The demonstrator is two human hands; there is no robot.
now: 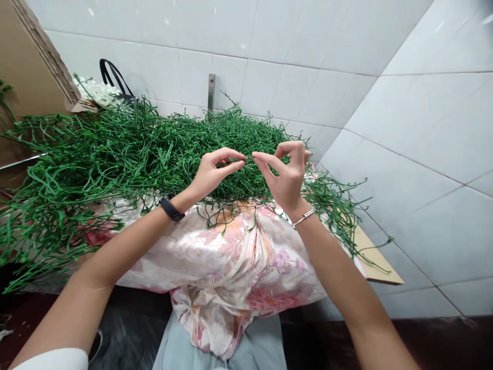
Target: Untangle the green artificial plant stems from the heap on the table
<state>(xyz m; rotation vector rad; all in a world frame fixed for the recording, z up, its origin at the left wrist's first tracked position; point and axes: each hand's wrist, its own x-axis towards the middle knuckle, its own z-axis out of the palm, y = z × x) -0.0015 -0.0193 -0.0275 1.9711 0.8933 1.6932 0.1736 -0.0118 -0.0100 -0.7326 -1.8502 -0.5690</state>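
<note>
In front of a large heap of thin green artificial-looking stems (146,149), my two hands meet almost fingertip to fingertip. My left hand (211,172), with a black band on its wrist, pinches thumb and forefinger together. A tiny greenish-brown bit (245,158) shows at those fingertips, too small to name. My right hand (287,177), wearing a silver bracelet, also pinches thumb and forefinger, while its other fingers curl up and away. Whether the right fingertips grip the same bit cannot be made out. Loose stems hang over the cloth just below both hands.
A floral cloth (215,252) covers the work surface and drapes over my lap. At the left stands a cardboard box (34,61), with white flowers (98,92) and a black strap (111,74) near it. White tiled walls close off the back and right. A board corner (379,257) juts out.
</note>
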